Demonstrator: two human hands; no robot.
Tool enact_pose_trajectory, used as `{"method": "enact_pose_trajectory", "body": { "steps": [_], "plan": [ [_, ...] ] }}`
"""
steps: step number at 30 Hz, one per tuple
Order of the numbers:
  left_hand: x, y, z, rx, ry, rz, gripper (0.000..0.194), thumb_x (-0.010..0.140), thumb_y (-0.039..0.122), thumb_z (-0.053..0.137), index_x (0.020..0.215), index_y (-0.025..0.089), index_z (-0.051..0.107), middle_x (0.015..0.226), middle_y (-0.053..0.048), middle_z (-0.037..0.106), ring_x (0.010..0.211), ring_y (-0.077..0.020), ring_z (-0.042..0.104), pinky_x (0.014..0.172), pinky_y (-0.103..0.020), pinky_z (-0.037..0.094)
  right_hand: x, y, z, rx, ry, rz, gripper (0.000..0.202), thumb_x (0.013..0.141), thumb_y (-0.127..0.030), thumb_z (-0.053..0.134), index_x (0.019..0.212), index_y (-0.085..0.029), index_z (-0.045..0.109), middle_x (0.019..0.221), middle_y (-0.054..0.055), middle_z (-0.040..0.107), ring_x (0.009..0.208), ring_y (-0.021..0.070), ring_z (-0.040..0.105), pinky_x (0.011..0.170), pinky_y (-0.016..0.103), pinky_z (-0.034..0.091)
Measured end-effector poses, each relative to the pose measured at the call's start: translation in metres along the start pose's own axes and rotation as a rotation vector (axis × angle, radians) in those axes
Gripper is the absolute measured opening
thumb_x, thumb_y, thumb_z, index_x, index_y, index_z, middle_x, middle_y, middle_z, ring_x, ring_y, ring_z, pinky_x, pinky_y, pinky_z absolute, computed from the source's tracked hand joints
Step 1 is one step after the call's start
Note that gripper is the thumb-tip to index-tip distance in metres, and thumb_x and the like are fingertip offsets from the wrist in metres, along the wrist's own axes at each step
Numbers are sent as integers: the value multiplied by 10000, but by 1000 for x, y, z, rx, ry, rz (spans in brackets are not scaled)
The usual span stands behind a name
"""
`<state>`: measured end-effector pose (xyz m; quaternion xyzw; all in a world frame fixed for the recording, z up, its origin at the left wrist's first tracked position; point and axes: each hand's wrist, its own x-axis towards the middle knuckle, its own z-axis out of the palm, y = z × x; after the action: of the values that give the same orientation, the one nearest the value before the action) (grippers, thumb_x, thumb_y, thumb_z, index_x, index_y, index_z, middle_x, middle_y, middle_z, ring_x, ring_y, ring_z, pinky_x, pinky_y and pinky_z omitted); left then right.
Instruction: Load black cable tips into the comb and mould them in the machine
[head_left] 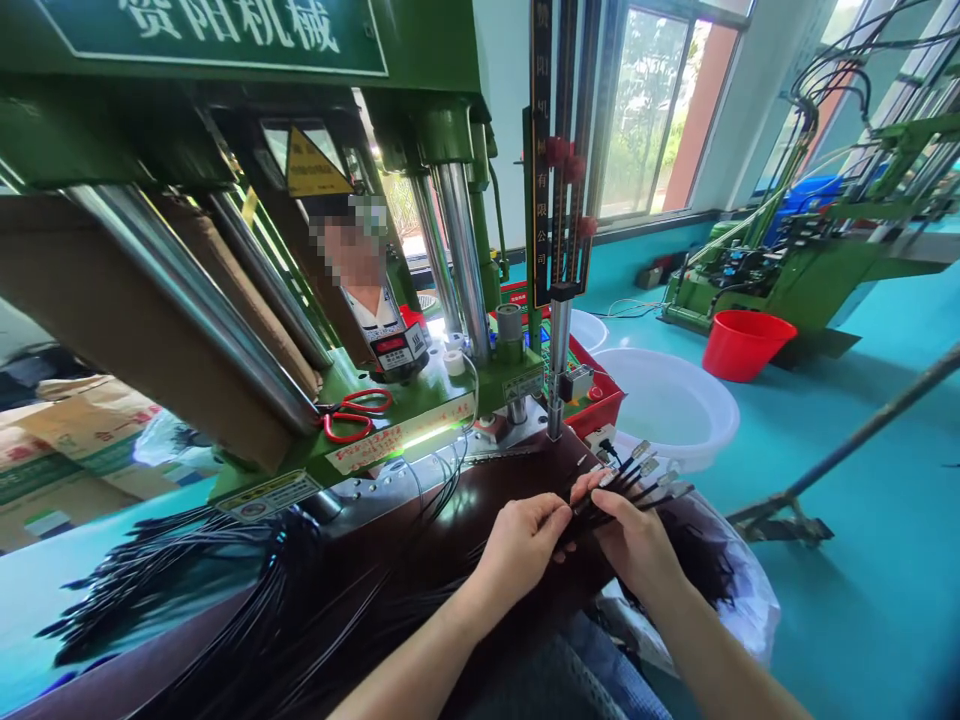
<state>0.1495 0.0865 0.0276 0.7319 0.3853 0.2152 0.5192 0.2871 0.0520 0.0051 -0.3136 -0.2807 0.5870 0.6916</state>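
Both my hands are close together over the right end of the dark brown table. My right hand is closed round several black cables with metal connectors, whose ends fan out up and to the right. Thumb and fingers of my left hand pinch the black cables just left of it. A large bundle of black cables lies across the left part of the table. More thin cables hang from the front of the green machine.
Red-handled scissors lie on the machine's ledge. Right of the table are a white-lined container of dark cables, a large white tub and a red bucket. A slanted metal bar stands farther right. Another person is partly visible behind the machine.
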Motion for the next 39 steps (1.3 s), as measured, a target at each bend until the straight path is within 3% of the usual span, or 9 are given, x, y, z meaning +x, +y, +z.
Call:
{"method": "enact_pose_trajectory", "body": {
  "steps": [7, 12, 17, 22, 25, 30, 32, 36, 39],
  "plan": [
    [-5, 14, -16, 413, 68, 64, 285, 821, 385, 435, 971, 214, 607, 726, -10, 608, 622, -135, 500, 560, -224, 299, 17, -7, -5, 215, 295, -60, 91, 621, -187, 681, 674, -170, 610, 725, 4, 560, 742, 131, 525, 743, 253, 456],
    [-4, 19, -13, 384, -27, 48, 315, 779, 392, 494, 994, 183, 590, 789, -29, 610, 674, -143, 515, 568, -225, 322, 18, -17, -4, 232, 291, -77, 123, 624, -189, 704, 674, -179, 592, 726, -4, 576, 725, 123, 539, 729, 256, 461],
    [12, 23, 12, -273, -383, -55, 340, 771, 422, 488, 919, 115, 482, 756, -68, 589, 559, -125, 552, 506, -236, 424, 2, -27, -10, -64, 51, -19, 103, 750, -274, 623, 802, -189, 652, 842, 31, 628, 812, 156, 577, 757, 285, 476],
    [5, -3, 42, -762, -620, -207, 481, 723, 534, 540, 912, 109, 416, 632, -81, 587, 449, -162, 556, 385, -247, 428, -11, -34, -18, -413, -318, 154, 238, 830, -336, 521, 945, -181, 661, 1063, 89, 601, 875, 174, 594, 530, 174, 466],
    [-7, -22, 58, -908, -431, -167, 442, 702, 478, 602, 848, 83, 467, 648, -91, 595, 516, -150, 581, 467, -241, 466, -15, -23, -17, -430, -428, 236, 224, 812, -321, 547, 890, -152, 671, 1041, 98, 617, 960, 191, 578, 737, 227, 495],
    [-12, -32, 70, -981, -153, -180, 398, 738, 484, 561, 766, 101, 458, 487, -12, 512, 307, -59, 383, 296, -161, 260, -7, -1, -18, -331, -280, 561, 290, 780, -345, 570, 993, -158, 634, 1098, 120, 592, 748, 176, 636, 475, 192, 501],
    [-7, -33, 68, -1011, -101, -170, 391, 738, 473, 564, 780, 96, 469, 481, -8, 506, 306, -55, 373, 300, -161, 249, -1, 1, -20, -273, -215, 508, 309, 756, -324, 598, 1011, -150, 617, 1063, 131, 606, 774, 194, 633, 474, 207, 513],
    [5, -29, 59, -1009, -57, -149, 416, 705, 465, 595, 805, 72, 501, 544, -43, 545, 383, -89, 465, 355, -181, 323, 9, -8, -18, -237, -212, 462, 405, 807, -364, 530, 1169, -181, 516, 1017, 120, 620, 369, 104, 502, 282, 241, 405],
    [13, -22, 46, -1009, 65, -178, 426, 659, 450, 640, 789, 68, 505, 622, -62, 571, 528, -123, 551, 486, -228, 434, 17, -19, -20, -251, -217, 347, 407, 833, -354, 515, 1200, -179, 496, 917, 82, 646, 508, 109, 571, 515, 266, 514]
  ]
}}
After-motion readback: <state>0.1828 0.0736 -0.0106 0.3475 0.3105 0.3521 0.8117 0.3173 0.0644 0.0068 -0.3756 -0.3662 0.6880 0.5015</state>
